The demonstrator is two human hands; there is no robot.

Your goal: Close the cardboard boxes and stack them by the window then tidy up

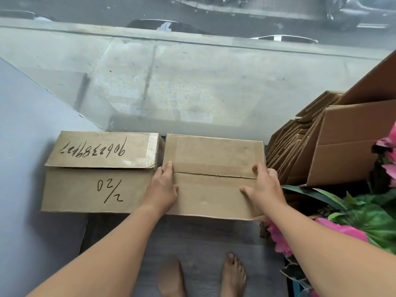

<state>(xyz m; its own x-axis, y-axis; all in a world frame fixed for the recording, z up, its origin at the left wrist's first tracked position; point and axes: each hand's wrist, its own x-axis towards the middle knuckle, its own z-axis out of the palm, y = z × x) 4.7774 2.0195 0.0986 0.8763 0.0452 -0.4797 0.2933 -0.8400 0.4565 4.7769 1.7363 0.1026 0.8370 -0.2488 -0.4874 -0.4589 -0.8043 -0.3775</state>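
Note:
Two closed cardboard boxes stand side by side on the floor against the window [192, 82]. The left box [98, 172] has black handwritten numbers on its flaps. The right box [212, 176] is plain, its two top flaps meeting along a middle seam. My left hand [164, 187] grips the plain box's left edge, thumb on the flaps. My right hand [264, 185] grips its right edge, fingers spread on top. Both hands hold this box between them.
A pile of flattened and open cardboard boxes [334, 142] leans at the right by the window. Artificial pink flowers with green leaves [364, 215] crowd the lower right. A grey wall [25, 146] borders the left. My bare feet [201, 275] stand on the wood floor.

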